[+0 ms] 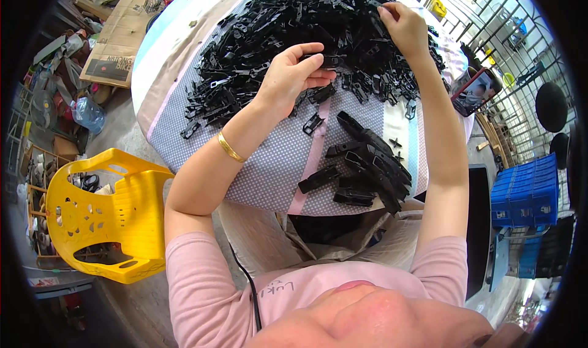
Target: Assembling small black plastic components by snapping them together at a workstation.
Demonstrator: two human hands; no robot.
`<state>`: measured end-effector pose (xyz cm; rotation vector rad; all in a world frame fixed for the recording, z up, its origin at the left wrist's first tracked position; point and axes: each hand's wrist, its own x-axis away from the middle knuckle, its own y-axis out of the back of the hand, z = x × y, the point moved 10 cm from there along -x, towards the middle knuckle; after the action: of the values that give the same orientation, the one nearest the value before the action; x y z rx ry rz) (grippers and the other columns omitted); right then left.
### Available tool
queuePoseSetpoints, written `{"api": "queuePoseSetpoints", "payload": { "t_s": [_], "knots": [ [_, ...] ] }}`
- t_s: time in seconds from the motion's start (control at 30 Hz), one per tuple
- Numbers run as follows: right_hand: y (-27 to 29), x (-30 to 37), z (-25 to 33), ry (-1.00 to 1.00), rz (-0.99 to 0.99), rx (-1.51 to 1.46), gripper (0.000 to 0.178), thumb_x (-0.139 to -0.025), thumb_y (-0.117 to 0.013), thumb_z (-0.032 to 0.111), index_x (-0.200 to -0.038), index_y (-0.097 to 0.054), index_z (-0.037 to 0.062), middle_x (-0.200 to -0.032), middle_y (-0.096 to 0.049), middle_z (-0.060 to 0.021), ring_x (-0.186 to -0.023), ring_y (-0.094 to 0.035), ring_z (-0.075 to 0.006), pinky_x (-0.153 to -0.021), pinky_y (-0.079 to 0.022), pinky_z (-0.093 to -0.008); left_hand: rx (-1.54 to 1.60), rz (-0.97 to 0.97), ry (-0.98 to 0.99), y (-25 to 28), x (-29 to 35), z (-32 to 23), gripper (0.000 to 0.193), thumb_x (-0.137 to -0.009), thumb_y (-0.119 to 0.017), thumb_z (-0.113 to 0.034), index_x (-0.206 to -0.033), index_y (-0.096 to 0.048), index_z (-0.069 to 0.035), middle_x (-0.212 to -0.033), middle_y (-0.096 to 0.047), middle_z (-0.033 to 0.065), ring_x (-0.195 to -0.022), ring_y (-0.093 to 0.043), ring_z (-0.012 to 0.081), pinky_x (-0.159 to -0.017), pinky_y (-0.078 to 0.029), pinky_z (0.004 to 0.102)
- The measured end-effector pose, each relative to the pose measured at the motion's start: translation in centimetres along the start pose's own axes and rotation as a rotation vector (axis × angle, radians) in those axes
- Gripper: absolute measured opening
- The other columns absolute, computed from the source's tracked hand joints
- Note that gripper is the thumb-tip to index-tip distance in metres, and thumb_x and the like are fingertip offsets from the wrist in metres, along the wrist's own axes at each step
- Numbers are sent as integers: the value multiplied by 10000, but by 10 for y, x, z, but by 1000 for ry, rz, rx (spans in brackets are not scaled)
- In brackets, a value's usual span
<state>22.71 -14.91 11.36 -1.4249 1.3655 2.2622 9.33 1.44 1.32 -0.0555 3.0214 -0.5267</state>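
My left hand (294,72) is raised over the near side of a large heap of small black plastic parts (245,48). Between its thumb and fingers it holds one black plastic part (332,60). At the heap's far right, my right hand (404,29) has its fingertips pinched together against the black parts; whatever lies between them cannot be told from the heap. Closer to me, a smaller group of longer, chunkier black pieces (373,167) lies near the table edge. A single black part (313,124) rests on the cloth between the two groups.
A patterned cloth covers the round table (257,176). On the left stand a yellow plastic chair (144,210), a water jug (89,115) and a cardboard sheet (116,35). A phone (476,90) is propped at the right edge, with a blue crate (525,192) beyond.
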Motion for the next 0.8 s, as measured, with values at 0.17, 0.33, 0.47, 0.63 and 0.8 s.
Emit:
{"api": "queuePoseSetpoints", "payload": {
  "t_s": [0.17,0.33,0.47,0.63,0.8],
  "knots": [
    [-15,42,25,-16,124,-402,210,-824,-593,174,-899,-628,-19,-843,-638,-93,-709,-599,-143,-631,-460,-248,-5,-22,24,1,1,7,318,-865,-492,-78,-1148,-443,59,-988,-556,121,-826,-621,215,-741,-524,297],
    [-2,62,44,143,-18,-370,217,-822,-600,169,-794,-600,-47,-843,-596,-90,-703,-566,-173,-593,-445,-263,1,-23,48,0,-2,15,309,-870,-479,-73,-1144,-442,63,-1000,-555,135,-840,-619,222,-756,-523,302],
    [-39,83,24,-539,429,-899,313,-879,-533,302,-744,-579,24,-676,-569,-9,-556,-505,-56,-487,-399,-184,-8,-47,49,5,-2,16,293,-887,-454,-82,-1148,-442,52,-1028,-550,155,-889,-607,247,-800,-508,325],
    [-29,89,46,-427,404,-891,460,-819,-549,480,-651,-535,52,-533,-503,4,-402,-443,-45,-369,-349,-172,41,-14,38,-6,0,18,282,-905,-418,-87,-1154,-444,43,-1078,-540,179,-959,-583,273,-867,-477,351],
    [-38,101,57,-526,491,-980,500,-796,-564,507,-585,-520,56,-487,-480,4,-369,-431,-53,-343,-350,-179,37,38,-11,-14,2,17,353,-899,-374,-71,-1217,-372,82,-1084,-526,181,-986,-563,228,-881,-465,304]
  ]
}}
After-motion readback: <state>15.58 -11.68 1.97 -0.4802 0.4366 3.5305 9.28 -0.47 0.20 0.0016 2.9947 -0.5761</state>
